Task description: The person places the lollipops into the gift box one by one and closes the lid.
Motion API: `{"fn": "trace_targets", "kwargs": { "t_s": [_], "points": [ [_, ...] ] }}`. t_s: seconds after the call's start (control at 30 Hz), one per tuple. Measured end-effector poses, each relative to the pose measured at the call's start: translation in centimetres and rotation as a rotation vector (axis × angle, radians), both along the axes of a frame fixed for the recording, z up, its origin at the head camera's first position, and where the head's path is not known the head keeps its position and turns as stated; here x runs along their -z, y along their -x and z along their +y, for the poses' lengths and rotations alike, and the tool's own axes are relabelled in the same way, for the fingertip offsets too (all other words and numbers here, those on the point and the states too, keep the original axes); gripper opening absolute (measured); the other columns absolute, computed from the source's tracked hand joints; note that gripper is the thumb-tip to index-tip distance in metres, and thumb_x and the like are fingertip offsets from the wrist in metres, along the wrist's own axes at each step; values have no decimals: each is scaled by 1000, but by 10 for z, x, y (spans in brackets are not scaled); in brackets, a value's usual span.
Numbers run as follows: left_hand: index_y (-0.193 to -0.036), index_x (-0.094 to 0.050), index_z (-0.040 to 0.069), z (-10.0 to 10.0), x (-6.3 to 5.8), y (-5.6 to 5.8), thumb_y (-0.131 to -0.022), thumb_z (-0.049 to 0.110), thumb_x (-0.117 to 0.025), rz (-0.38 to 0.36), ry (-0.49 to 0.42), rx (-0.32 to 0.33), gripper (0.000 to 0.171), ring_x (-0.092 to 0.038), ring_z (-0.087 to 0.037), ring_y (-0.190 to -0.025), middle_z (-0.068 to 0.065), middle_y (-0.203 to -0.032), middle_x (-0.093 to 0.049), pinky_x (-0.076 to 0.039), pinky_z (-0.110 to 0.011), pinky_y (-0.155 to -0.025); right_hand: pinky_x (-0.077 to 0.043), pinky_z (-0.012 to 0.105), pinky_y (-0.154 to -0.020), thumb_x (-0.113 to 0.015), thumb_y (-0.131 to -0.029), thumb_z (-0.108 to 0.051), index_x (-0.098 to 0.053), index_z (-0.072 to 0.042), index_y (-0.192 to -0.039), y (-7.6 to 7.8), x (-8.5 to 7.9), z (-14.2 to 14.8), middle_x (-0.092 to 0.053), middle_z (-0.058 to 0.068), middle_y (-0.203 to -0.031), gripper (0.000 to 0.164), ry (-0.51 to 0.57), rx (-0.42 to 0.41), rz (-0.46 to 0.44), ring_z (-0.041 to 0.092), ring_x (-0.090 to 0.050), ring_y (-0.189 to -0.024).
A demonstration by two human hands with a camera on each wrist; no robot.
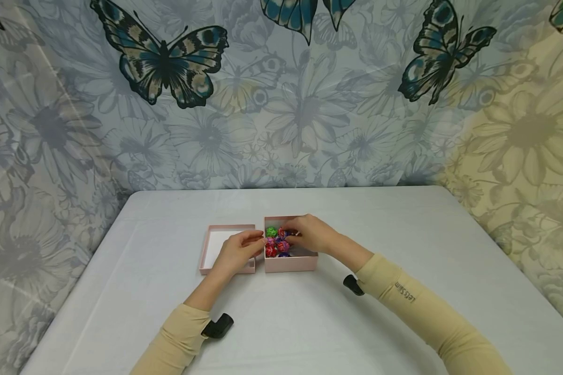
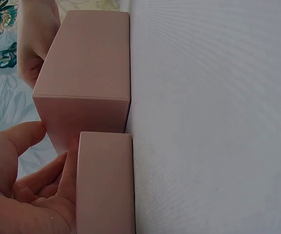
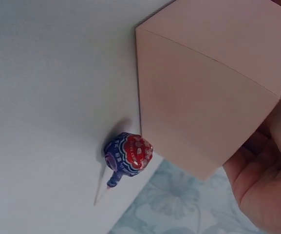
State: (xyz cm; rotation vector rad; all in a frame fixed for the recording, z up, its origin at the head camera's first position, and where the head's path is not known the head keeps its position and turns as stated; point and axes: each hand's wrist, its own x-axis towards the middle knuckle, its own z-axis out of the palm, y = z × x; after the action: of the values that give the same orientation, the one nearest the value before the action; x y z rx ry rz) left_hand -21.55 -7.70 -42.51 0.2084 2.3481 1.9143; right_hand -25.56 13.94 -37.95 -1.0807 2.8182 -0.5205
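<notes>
An open pink box holds several wrapped lollipops in green, red and purple. My right hand reaches over its right side, with fingers and thumb down among the candies. Its fingertips are hidden, so a grip on a lollipop cannot be made out. At the box's left wall is my left hand, thumb touching near the rim in the left wrist view and fingers loosely extended. Under that hand lies the shallow pink lid, white inside. In the right wrist view, one purple and red lollipop lies on the table beside the box.
The box and lid stand side by side on a white-covered table. Behind it hangs a cloth backdrop with butterflies and flowers. A black wrist device sticks out from the left sleeve, another from the right.
</notes>
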Motion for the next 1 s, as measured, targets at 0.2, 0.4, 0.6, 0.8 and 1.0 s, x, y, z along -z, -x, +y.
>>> {"fn": "trace_targets", "kwargs": {
  "t_s": [0.2, 0.4, 0.6, 0.8, 1.0],
  "points": [
    [-124, -63, -3, 0, -1, -1, -93, 15, -68, -6, 13, 1, 37, -69, -24, -97, -15, -112, -69, -59, -31, -79, -56, 35, -85, -66, -95, -15, -70, -2, -116, 1, 3, 1, -71, 8, -107, 25, -22, -14, 22, 20, -67, -98],
    [-126, -62, -4, -1, 0, 0, -94, 15, -67, -10, 13, 6, 38, -68, -24, -99, -16, -115, -68, -58, -31, -80, -56, 34, -82, -66, -94, -15, -69, -2, -117, -1, 1, 1, -71, 8, -107, 26, -13, -2, 3, 20, -67, -96],
    [-125, -62, -5, -1, 1, 0, -94, 15, -67, -6, 8, 10, 37, -69, -25, -98, -17, -114, -68, -59, -33, -80, -57, 35, -83, -68, -93, -16, -68, -2, -117, -5, -1, 4, -70, 8, -111, 28, 58, 16, 12, 22, -66, -100],
    [-125, -61, -5, 0, 1, 0, -94, 15, -67, -5, -5, 5, 38, -68, -26, -100, -18, -115, -68, -59, -33, -81, -58, 38, -84, -67, -93, -12, -67, 0, -117, -9, 0, 12, -69, 12, -113, 27, 224, 34, 44, 26, -66, -101],
    [-126, -59, -8, 1, -9, -6, -94, 13, -66, -4, 11, 6, 39, -67, -30, -101, -22, -116, -66, -58, -36, -83, -57, 34, -85, -68, -92, -12, -68, -4, -116, -14, 2, 19, -69, 11, -112, 25, 425, 173, -16, 23, -65, -102]
  ]
}}
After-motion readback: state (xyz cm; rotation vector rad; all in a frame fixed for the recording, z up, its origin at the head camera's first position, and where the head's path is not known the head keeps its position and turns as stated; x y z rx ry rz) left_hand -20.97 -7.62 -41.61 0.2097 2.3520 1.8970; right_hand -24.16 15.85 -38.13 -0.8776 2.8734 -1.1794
